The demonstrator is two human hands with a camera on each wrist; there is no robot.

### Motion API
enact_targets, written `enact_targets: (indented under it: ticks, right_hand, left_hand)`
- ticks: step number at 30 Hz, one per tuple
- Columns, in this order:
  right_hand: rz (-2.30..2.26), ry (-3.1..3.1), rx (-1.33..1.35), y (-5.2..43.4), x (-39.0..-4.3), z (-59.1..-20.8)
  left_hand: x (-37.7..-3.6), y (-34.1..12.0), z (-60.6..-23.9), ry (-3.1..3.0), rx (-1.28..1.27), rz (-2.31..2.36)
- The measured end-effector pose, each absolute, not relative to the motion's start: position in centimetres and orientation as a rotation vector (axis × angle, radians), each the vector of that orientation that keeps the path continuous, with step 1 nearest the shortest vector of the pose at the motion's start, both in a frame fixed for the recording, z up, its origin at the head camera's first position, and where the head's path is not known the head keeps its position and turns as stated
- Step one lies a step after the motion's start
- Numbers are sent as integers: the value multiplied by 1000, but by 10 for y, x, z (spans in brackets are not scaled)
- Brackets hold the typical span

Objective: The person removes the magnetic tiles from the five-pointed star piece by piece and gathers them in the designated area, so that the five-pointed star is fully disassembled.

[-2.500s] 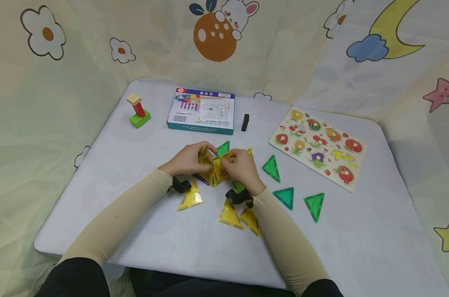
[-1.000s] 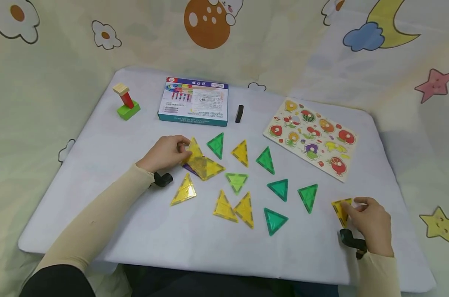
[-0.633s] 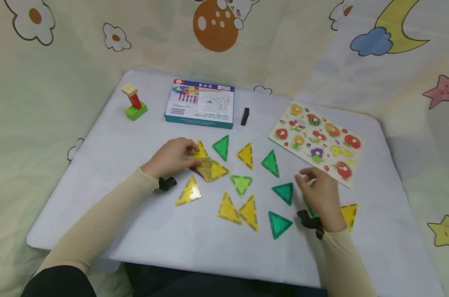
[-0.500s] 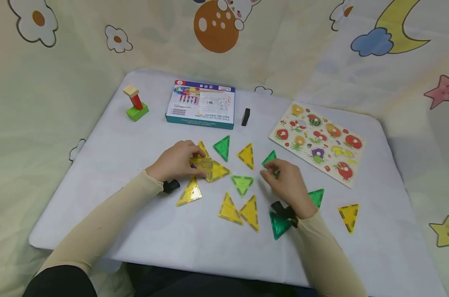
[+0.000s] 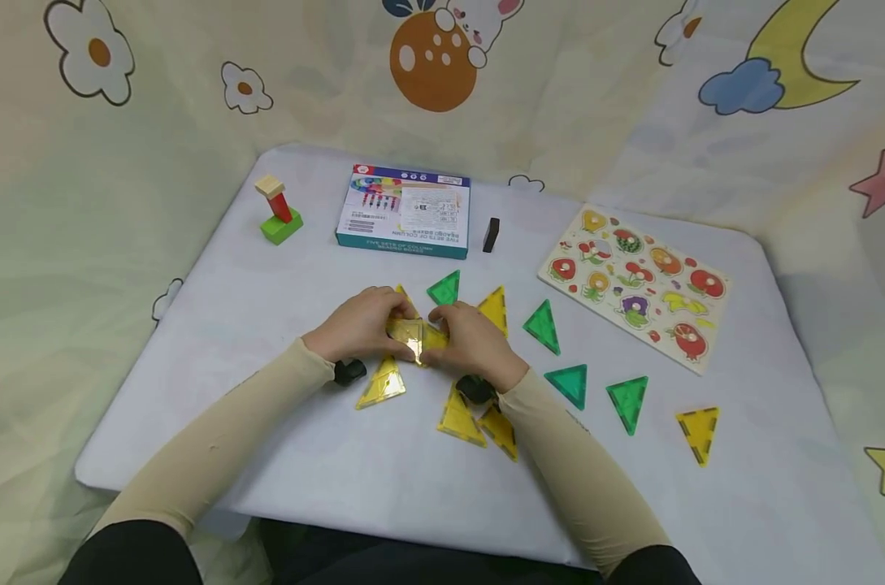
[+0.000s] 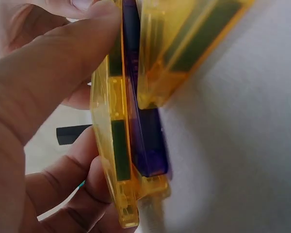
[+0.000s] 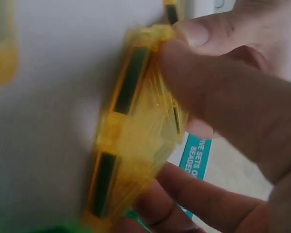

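Both hands meet at a small cluster of yellow magnetic tiles in the middle of the table. My left hand (image 5: 362, 325) pinches a clear yellow magnetic tile (image 5: 407, 331) between thumb and fingers. Close against that tile, in the left wrist view, is a purple tile (image 6: 148, 141), with another yellow tile (image 6: 184, 43) beside it. From the other side, my right hand (image 5: 475, 341) grips a yellow triangular tile (image 7: 140, 121) by its edges, thumb on the near side and fingers beyond. The left thumbtip almost meets the right one. The hands cover part of the cluster.
Loose yellow triangles (image 5: 383, 383) and green triangles (image 5: 541, 327) lie around the hands; one yellow triangle (image 5: 698, 435) sits far right. Behind are a flat box (image 5: 404, 211), a black block (image 5: 491, 235), a fruit puzzle board (image 5: 635, 284) and a small block stack (image 5: 281, 219).
My right hand set a yellow triangle down at the far right, then swept back left to the cluster and took hold there. My left hand stayed by the cluster and lifted a yellow tile.
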State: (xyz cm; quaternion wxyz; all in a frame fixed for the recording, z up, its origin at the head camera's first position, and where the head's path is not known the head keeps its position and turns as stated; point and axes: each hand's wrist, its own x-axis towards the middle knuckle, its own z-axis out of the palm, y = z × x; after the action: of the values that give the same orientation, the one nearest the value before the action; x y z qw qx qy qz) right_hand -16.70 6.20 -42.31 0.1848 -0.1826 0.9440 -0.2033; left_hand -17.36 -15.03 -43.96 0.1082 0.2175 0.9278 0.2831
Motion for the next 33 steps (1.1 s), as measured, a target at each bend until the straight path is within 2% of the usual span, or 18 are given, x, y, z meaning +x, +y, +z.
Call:
enact_targets:
  ticks: [20,33]
  right_hand:
    - [-761,2620,-470,60,-165,-422]
    - [-851,2558,-442,65,-167,-418]
  left_hand:
    - [-175,-146,-433,2660,541,881]
    - [-177,-148,-419,2545,600,851]
